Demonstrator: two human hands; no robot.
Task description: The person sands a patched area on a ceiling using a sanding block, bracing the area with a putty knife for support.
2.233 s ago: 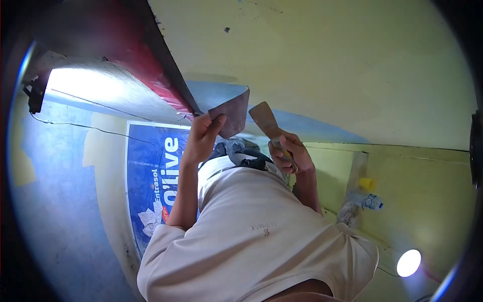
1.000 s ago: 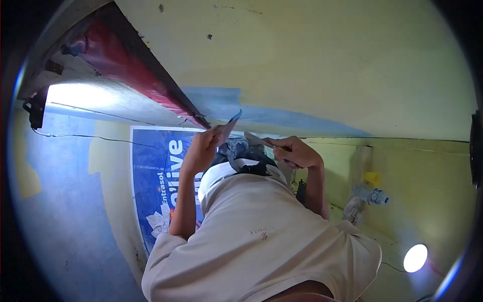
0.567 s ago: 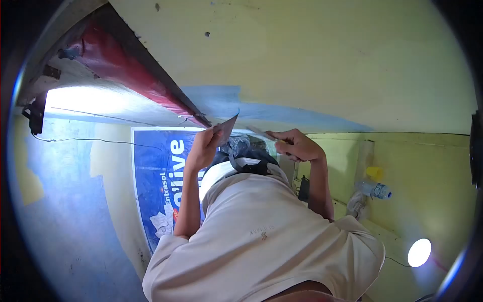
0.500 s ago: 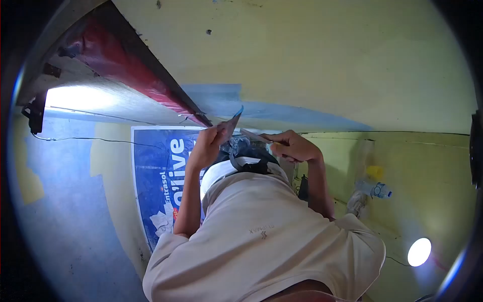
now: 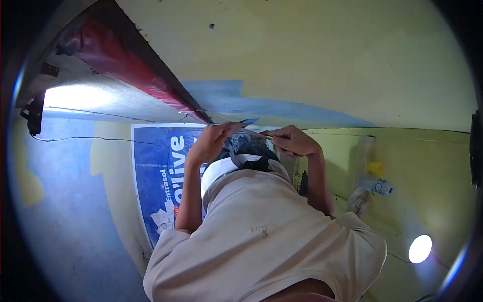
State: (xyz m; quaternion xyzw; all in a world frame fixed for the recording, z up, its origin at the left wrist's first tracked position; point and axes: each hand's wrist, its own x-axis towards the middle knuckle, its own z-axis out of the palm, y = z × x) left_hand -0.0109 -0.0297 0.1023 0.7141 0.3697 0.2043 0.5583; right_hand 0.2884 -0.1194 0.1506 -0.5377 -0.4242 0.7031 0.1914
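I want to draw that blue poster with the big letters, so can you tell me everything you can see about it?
The poster is a blue rectangle with a thin white border. Big white letters read "O'live", with a smaller "Entrasol" beside them, a little red mark and a white picture near one end. The words run sideways in this view. It looks like a flat printed sheet lying on the blue and yellow painted surface. The left arm and the shirt hide its right part.

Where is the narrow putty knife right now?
In the head view, centre frame, the putty knife is gripped in the right hand, its blade pointing left toward the wide scraper held by the left hand.
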